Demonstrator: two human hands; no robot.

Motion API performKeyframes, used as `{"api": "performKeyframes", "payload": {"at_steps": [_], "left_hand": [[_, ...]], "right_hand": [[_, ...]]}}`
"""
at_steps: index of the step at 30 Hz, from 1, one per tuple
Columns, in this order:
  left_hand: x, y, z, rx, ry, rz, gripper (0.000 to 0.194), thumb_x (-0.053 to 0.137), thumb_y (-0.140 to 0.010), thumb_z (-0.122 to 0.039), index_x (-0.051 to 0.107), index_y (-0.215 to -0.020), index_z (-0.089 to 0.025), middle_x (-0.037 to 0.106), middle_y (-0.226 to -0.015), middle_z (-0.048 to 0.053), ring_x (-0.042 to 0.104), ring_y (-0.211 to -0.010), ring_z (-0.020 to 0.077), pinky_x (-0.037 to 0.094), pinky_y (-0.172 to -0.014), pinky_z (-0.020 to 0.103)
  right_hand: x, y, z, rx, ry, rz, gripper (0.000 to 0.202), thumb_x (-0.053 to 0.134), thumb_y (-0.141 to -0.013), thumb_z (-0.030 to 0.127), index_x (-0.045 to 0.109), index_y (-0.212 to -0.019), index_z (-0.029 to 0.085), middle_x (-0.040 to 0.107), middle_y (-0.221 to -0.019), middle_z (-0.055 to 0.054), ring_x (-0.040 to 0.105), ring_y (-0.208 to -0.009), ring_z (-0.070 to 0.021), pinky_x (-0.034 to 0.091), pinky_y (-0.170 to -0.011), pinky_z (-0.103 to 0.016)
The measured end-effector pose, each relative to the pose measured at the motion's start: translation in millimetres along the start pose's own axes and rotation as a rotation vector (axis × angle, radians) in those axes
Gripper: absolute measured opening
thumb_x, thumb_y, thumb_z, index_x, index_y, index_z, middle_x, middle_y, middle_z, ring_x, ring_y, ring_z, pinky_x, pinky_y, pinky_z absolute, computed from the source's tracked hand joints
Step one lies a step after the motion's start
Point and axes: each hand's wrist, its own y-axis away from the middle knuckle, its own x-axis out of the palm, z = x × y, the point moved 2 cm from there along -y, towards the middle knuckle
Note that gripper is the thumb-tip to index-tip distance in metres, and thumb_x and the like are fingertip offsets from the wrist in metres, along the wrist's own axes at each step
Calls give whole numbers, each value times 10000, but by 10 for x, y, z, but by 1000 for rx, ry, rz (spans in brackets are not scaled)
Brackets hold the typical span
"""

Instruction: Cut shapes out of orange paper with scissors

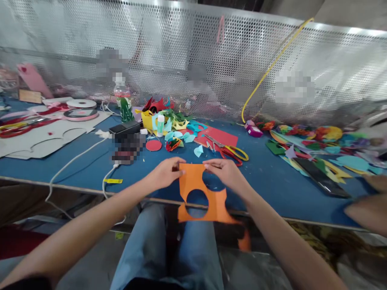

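An orange sheet of paper (191, 177) with round holes cut in it hangs between my hands over the table's front edge. My left hand (169, 172) pinches its upper left corner. The upper right corner is held between the fingers of my right hand (223, 172). The sheet's lower right end droops below the table edge and is blurred. Beyond my hands lie scissors with yellow and red handles (237, 153), a red paper sheet (225, 137), a red paper disc (153, 145) and a small light blue paper piece (198, 151).
A blue table (256, 189) bears a bottle (124, 104), a glue stick (160, 125), ribbon rolls (81, 114), a black phone (320, 177) and coloured scraps. White cables run over the front edge at left. Another person's arm (369, 211) rests at the right.
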Motion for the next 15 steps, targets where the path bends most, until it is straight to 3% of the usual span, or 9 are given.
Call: {"api": "performKeyframes", "payload": {"at_steps": [3, 6, 9, 12, 15], "left_hand": [[-61, -268, 66, -5, -186, 64, 371, 573, -834, -242, 488, -1181, -142, 545, -646, -50, 548, -610, 140, 418, -584, 257], [-60, -387, 57, 30, -395, 148, 266, 578, -866, -273, 551, -1099, -148, 600, -746, -10, 579, -653, 144, 466, -630, 290], [-26, -395, -11, 92, -608, 175, 149, 555, -851, -208, 632, -963, -147, 635, -880, 72, 624, -834, 233, 483, -676, 336], [21, -362, -67, 208, -766, 186, 169, 502, -855, -118, 663, -905, -120, 595, -1132, 160, 544, -1113, 312, 481, -782, 375], [68, -344, -43, 328, -857, 254, 230, 454, -868, -44, 667, -935, -103, 630, -1037, 140, 583, -1032, 269, 482, -790, 358]], "right_hand": [[12, -354, -82, -45, 208, 62, 228, 587, -896, 349, 642, -949, 134, 669, -949, -34, 642, -867, -148, 546, -811, -354], [74, -497, -124, -112, 379, 88, 225, 562, -910, 354, 634, -959, 146, 657, -980, -40, 629, -879, -145, 539, -817, -350], [113, -485, -123, -180, 523, 73, 199, 557, -916, 322, 630, -962, 143, 653, -987, -42, 624, -906, -147, 532, -842, -365], [126, -396, -90, -234, 667, 67, 166, 539, -925, 254, 636, -1005, 146, 646, -981, -39, 615, -926, -154, 519, -863, -382], [127, -283, -44, -265, 809, 84, 249, 486, -927, 169, 654, -1110, 160, 644, -957, -76, 597, -932, -198, 501, -867, -412]]}}
